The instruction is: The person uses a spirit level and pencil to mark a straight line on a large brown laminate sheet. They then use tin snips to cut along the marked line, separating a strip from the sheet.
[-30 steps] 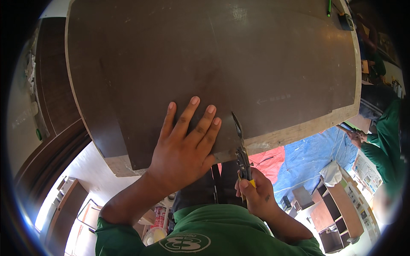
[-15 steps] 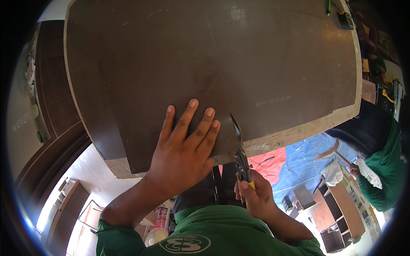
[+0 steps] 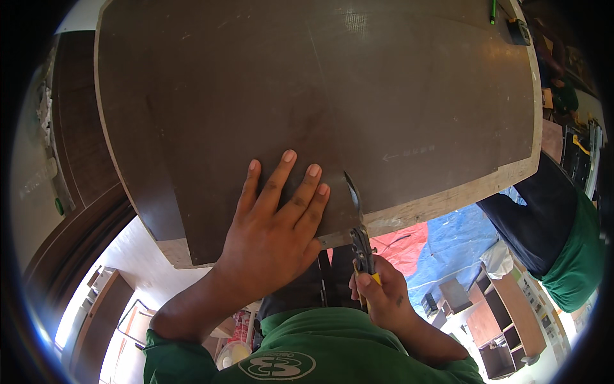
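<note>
My left hand (image 3: 275,217) lies flat with spread fingers on a dark brown sheet (image 3: 268,96), near its front edge. The sheet covers most of a light wooden board (image 3: 448,192), whose bare border shows at the front. In my right hand (image 3: 384,291) is a pair of tin snips (image 3: 362,246) with yellow on the handles. My fingers are wrapped round the handles just in front of the board. Its dark blades point forward at the sheet's front edge, to the right of my left hand; whether they grip the sheet I cannot tell.
A tape measure (image 3: 518,31) and a green pen (image 3: 493,11) lie at the far right corner. A person in a green top (image 3: 579,256) stands at the right. Blue sheeting (image 3: 454,237) and a brown shelf unit (image 3: 505,339) are below right. Dark panels (image 3: 83,115) stand at the left.
The person at the right has shifted; the hand and the brush-like tool it held are out of sight. My hands and the snips have hardly moved.
</note>
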`<state>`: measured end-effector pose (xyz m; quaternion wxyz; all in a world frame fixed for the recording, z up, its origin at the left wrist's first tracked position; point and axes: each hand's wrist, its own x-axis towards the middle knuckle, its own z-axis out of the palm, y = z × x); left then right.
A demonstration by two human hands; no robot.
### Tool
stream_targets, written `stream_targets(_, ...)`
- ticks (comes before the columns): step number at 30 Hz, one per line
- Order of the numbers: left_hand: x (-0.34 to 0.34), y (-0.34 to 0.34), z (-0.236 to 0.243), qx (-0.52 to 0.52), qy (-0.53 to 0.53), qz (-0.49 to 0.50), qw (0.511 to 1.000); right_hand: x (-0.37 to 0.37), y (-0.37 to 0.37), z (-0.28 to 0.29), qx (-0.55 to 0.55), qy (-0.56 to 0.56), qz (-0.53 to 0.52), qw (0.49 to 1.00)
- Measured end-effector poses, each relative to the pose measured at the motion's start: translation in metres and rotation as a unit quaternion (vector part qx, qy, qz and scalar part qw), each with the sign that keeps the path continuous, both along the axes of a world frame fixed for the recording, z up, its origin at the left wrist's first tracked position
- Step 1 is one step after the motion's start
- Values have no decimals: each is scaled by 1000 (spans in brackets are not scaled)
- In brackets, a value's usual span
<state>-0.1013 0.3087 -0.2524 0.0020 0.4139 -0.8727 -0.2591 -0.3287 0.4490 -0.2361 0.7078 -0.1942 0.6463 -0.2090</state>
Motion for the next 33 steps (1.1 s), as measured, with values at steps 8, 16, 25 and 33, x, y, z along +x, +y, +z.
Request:
stream_targets(8,0,-1,2,2,4,0,1000,1,-1,2,7,2,9,1000)
stream_targets(16,1,0,4,20,9,2,1000,2,0,3,6,15,10,1000)
stream_targets(25,1,3,5,14,7,1,1000,3,-2,4,15,13,15,1000)
stream_targets(33,3,3,5,16,12,1,1000,2,-5,8,15,21,24,999)
